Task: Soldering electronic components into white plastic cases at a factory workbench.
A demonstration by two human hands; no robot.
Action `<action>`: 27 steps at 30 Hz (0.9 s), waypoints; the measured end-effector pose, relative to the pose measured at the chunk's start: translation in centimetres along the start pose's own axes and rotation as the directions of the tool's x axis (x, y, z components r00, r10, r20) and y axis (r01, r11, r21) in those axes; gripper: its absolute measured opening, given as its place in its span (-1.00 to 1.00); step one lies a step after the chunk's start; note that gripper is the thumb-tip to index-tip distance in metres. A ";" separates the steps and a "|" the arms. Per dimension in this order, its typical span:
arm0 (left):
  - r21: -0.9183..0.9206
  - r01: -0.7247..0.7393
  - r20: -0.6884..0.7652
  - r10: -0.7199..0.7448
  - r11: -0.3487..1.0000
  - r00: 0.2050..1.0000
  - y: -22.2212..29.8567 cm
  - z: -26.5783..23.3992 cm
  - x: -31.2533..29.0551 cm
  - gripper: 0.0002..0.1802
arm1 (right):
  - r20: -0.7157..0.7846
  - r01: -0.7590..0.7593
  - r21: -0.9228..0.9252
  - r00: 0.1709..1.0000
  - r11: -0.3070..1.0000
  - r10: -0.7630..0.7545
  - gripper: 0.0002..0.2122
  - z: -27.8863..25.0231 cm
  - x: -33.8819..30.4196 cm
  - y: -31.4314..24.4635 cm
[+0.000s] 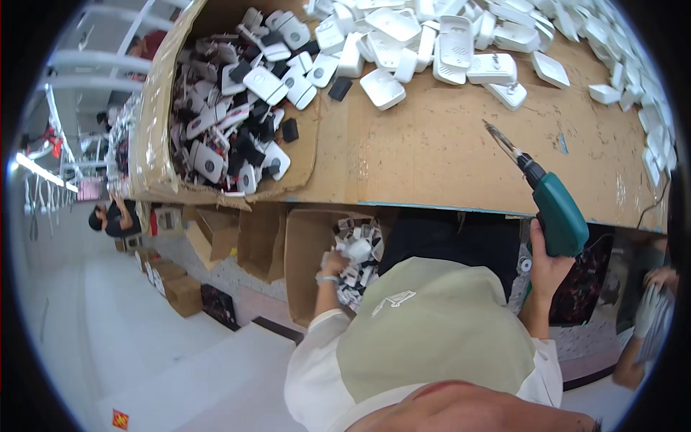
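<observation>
My right hand grips the handle of a green electric screwdriver. Its long bit points up and left over the cardboard-covered table. My left hand reaches down into a cardboard box below the table edge, among small white and black plastic parts. Next to its fingertips is a blurred white plastic piece; whether the fingers hold it is unclear. Beyond the screwdriver, white plastic casings lie heaped on the table.
A large cut-open carton on the table's left holds white devices with black parts and wires. More white casings pile up at the right. A co-worker's gloved hand shows at the right edge; another person is far left.
</observation>
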State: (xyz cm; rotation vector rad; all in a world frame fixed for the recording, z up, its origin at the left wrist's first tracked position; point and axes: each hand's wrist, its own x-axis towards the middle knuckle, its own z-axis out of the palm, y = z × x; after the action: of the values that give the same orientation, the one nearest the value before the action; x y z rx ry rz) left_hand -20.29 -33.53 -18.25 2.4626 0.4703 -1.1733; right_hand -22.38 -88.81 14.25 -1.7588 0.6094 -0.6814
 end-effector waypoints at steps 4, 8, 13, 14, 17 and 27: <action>0.485 0.014 0.065 -0.052 0.874 0.997 -1.5 8.9 2.4 -0.29 | 0.061 0.031 0.002 0.998 1.000 -0.031 -0.82 1.2 -0.2 0.2; 0.381 -0.433 0.463 0.237 0.817 0.854 7.7 -1.1 -1.5 -0.61 | -0.050 0.053 -0.021 0.997 0.998 -0.054 -0.81 -0.3 0.2 -0.7; -0.211 -0.908 -0.360 0.835 0.362 0.417 31.0 -17.8 -21.7 -0.74 | -0.040 0.068 0.003 0.997 0.998 -0.068 -0.81 0.5 1.5 -0.4; 0.243 -0.894 -0.533 0.822 0.376 0.201 34.4 -19.8 -22.1 -0.71 | -0.080 0.094 0.035 0.993 0.995 -0.091 -0.80 0.7 1.3 -0.5; 0.848 -0.439 -0.408 0.895 0.297 -0.183 40.7 -23.7 -16.4 -0.82 | -0.092 0.106 0.039 0.990 0.994 -0.102 -0.79 0.7 0.6 -0.6; 0.826 -0.563 -0.216 0.926 0.005 -0.309 45.7 -11.7 -15.9 -0.92 | -0.104 0.030 -0.003 0.994 1.000 -0.030 -0.76 -1.7 1.8 1.5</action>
State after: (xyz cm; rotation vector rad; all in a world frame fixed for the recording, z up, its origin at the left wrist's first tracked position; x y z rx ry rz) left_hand -1.57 -70.28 9.59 2.3753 -1.4531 0.7289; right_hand -22.42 -91.63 13.48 -1.7449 0.6559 -0.7974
